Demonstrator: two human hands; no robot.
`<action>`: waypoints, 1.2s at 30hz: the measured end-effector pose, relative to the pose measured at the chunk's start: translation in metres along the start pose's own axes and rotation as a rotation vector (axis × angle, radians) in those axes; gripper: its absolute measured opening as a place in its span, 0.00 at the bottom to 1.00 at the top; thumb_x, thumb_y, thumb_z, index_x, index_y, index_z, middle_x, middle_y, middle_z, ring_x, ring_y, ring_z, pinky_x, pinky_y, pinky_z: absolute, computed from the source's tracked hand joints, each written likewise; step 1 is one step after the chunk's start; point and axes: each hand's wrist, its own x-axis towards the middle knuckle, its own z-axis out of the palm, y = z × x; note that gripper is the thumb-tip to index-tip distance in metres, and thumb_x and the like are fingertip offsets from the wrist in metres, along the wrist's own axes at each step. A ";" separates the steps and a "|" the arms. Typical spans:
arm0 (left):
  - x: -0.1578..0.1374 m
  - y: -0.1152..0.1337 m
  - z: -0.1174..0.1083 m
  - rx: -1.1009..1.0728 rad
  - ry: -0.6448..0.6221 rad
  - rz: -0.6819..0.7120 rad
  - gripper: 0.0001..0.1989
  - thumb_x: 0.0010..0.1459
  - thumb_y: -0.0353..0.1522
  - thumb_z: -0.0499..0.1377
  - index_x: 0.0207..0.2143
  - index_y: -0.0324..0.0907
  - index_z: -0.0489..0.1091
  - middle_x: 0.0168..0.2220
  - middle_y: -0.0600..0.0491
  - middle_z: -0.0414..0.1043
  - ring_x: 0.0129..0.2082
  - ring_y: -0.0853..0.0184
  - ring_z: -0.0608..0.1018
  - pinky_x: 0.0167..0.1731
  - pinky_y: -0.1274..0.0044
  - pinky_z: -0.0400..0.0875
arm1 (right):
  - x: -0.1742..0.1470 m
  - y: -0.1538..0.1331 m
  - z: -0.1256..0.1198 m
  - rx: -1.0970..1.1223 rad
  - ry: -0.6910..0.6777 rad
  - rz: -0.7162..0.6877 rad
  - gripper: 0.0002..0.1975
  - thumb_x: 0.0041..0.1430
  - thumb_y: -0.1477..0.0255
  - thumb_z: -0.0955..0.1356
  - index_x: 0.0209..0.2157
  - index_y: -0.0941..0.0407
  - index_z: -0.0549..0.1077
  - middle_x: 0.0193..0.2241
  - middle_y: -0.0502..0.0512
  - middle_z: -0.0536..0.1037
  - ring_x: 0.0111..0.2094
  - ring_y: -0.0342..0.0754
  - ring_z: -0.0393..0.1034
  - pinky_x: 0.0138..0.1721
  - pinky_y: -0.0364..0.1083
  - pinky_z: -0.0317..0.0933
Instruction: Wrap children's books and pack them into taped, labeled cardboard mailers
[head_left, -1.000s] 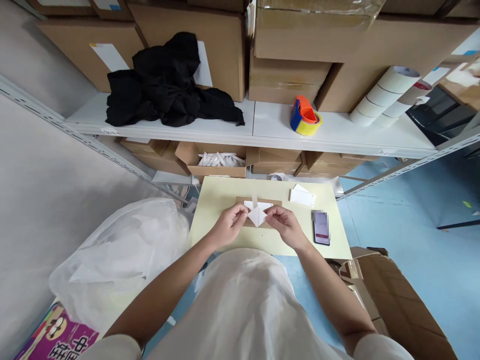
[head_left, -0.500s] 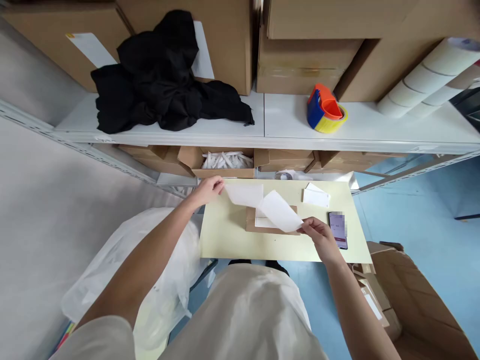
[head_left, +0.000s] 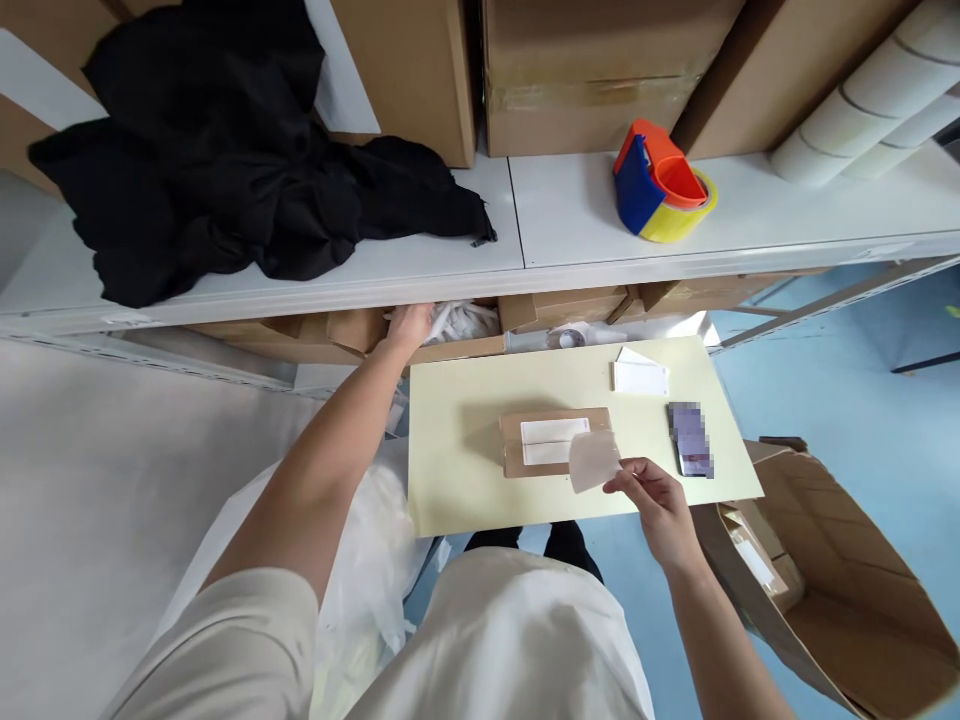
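Observation:
My right hand (head_left: 652, 500) pinches a thin, whitish paper sheet (head_left: 592, 461) by its edge, above the right end of a small brown cardboard box (head_left: 512, 445). The box lies on the pale yellow table (head_left: 457, 495) and bears a white label (head_left: 544, 441) on top, partly behind the sheet. At the table's far left, my left hand (head_left: 411, 326) reaches into an open carton (head_left: 461, 350) of white, crumpled-looking pieces (head_left: 465, 320) under the shelf. Its fingertips are hidden among them, so whether it grips anything does not show.
White cards (head_left: 640, 376) and a phone (head_left: 691, 440) lie on the table's right side. Above is a shelf (head_left: 570, 215) with black cloth (head_left: 247, 170) and a tape dispenser (head_left: 664, 185). A large open carton (head_left: 847, 560) stands at right, a white plastic bag (head_left: 367, 560) at left.
My left hand has moved from the paper over the table into the carton of white pieces. My right hand still holds a sheet, now lower and off most of the box's label. The view has shifted.

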 end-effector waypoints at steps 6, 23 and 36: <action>-0.051 0.042 0.004 -0.066 0.072 0.079 0.19 0.54 0.34 0.57 0.48 0.36 0.66 0.49 0.41 0.70 0.50 0.55 0.71 0.52 0.66 0.62 | 0.008 -0.006 0.007 0.034 -0.036 -0.028 0.10 0.54 0.62 0.69 0.27 0.54 0.71 0.24 0.52 0.74 0.29 0.47 0.67 0.35 0.47 0.61; -0.267 0.194 0.050 -0.480 0.173 0.172 0.06 0.58 0.35 0.55 0.30 0.44 0.69 0.30 0.53 0.74 0.31 0.68 0.76 0.33 0.76 0.69 | -0.001 -0.036 -0.008 0.024 -0.384 -0.272 0.17 0.48 0.59 0.71 0.39 0.52 0.71 0.30 0.52 0.71 0.27 0.44 0.62 0.28 0.45 0.58; -0.275 0.187 0.074 -0.949 0.072 -0.260 0.15 0.46 0.43 0.62 0.26 0.40 0.70 0.24 0.55 0.72 0.25 0.71 0.73 0.28 0.78 0.69 | 0.019 -0.022 -0.049 -0.116 -0.083 -0.197 0.18 0.48 0.54 0.70 0.26 0.57 0.71 0.20 0.50 0.69 0.21 0.41 0.59 0.22 0.42 0.54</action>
